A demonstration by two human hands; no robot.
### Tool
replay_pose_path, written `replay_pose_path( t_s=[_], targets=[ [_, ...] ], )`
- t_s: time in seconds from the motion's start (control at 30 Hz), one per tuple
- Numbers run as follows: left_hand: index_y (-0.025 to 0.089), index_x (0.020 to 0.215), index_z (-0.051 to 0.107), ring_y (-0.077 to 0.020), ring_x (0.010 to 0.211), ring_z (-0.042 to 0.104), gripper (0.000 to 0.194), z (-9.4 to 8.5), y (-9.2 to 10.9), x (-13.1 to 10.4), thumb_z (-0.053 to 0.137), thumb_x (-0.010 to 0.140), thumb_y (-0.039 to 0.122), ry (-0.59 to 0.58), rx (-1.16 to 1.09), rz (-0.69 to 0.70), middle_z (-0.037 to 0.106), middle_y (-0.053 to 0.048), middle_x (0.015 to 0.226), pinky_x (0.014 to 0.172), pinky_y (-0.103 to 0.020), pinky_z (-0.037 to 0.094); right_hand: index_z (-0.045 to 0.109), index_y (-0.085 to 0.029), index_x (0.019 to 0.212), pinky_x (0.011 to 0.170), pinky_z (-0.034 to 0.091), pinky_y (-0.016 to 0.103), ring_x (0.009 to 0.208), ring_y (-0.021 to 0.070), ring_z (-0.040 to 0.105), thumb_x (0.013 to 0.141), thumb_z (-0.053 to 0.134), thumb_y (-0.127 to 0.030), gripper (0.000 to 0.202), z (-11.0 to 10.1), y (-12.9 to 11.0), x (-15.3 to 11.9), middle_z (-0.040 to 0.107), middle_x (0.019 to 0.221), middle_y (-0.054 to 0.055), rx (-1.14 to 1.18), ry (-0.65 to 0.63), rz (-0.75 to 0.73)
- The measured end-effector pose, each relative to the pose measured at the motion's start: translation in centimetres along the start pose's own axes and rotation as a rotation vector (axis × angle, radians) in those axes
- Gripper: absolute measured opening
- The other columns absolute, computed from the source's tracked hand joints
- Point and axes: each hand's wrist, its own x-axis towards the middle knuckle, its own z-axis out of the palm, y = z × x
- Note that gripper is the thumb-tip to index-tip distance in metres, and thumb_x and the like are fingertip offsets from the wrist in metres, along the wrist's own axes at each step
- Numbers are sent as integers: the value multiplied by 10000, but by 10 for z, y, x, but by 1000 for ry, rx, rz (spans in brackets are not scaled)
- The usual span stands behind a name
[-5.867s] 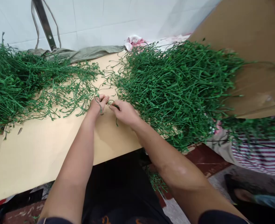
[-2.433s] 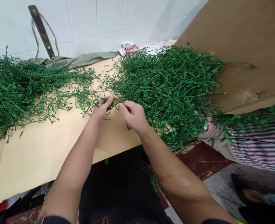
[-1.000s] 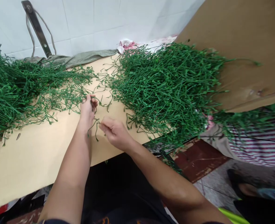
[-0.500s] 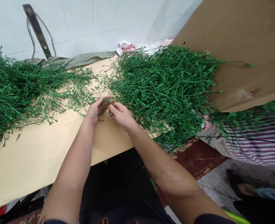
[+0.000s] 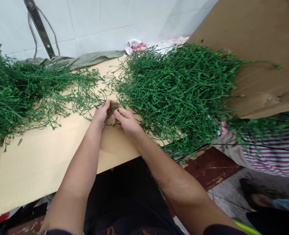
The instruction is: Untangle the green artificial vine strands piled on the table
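Observation:
My left hand [image 5: 101, 114] is above the board near its middle, fingers curled round a few thin green stems [image 5: 114, 107] with small bud-like tips. Close beside it, my right hand [image 5: 127, 120] pinches the same stems between thumb and fingers. Just beyond and to the right lies a big heap of green stems [image 5: 183, 85]. Looser stems [image 5: 85, 94] spread over the board to the left of my hands. My fingers partly hide the stems they hold.
The pale board [image 5: 48, 156] has a second heap of stems [image 5: 9, 91] at its left end. A cardboard sheet [image 5: 264, 58] leans at right. Grey-green cloth [image 5: 85, 60] runs along the tiled wall [image 5: 110, 19]. A person's foot [image 5: 259, 199] shows at lower right.
My left thumb has lifted over the stems and the fingers of both hands have shifted slightly on them. The view has moved a little; the heaps look the same.

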Motion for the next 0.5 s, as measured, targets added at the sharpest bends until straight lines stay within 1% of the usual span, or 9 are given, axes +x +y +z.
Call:
replay_pose_path(
  t_s=[0.13, 0.23, 0.3, 0.33, 0.4, 0.43, 0.5],
  targets=[
    [143, 675, 552, -128, 685, 658, 238, 5, -3, 3, 537, 806, 340, 64, 3, -17, 632, -3, 564, 670, -216, 498, 333, -210, 600, 425, 190, 217, 467, 60, 218, 671, 560, -640, 492, 0, 0, -6, 238, 535, -75, -70, -28, -97],
    [141, 658, 528, -108, 595, 643, 226, 8, -4, 5, 518, 823, 295, 114, -3, -36, 580, 19, 487, 619, -195, 488, 356, -212, 607, 469, 244, 230, 513, 85, 261, 722, 522, -621, 456, -1, -3, -12, 247, 552, -57, -141, -30, -155],
    [141, 677, 516, -92, 540, 623, 227, 8, -3, 6, 482, 846, 289, 175, -28, -43, 563, 29, 464, 593, -185, 481, 358, -214, 610, 500, 271, 240, 536, 98, 285, 757, 489, -608, 440, 0, -8, -20, 253, 557, -48, -207, -65, -178],
    [144, 694, 510, -85, 516, 612, 228, 7, -1, 6, 462, 857, 296, 214, -50, -36, 560, 34, 459, 587, -185, 481, 354, -213, 606, 510, 277, 244, 539, 100, 287, 775, 466, -603, 440, 2, -10, -26, 255, 557, -45, -250, -106, -188],
    [150, 727, 500, -75, 484, 593, 233, 4, 2, 6, 434, 870, 322, 287, -113, -6, 560, 44, 463, 588, -192, 481, 324, -209, 582, 523, 284, 248, 537, 98, 289, 813, 419, -580, 447, 8, -16, -41, 264, 560, -42, -344, -228, -206],
    [152, 740, 500, -74, 485, 593, 237, 1, 4, 6, 432, 871, 338, 305, -146, 11, 565, 46, 473, 595, -196, 481, 312, -207, 575, 530, 291, 250, 541, 98, 298, 835, 395, -557, 444, 10, -18, -48, 278, 569, -38, -388, -291, -216],
    [152, 756, 516, -77, 532, 614, 249, -4, 6, 6, 454, 856, 371, 287, -192, 35, 592, 38, 519, 624, -200, 479, 296, -207, 572, 548, 309, 254, 558, 101, 328, 872, 351, -501, 424, 11, -23, -61, 310, 592, -27, -455, -397, -236]
  ],
)
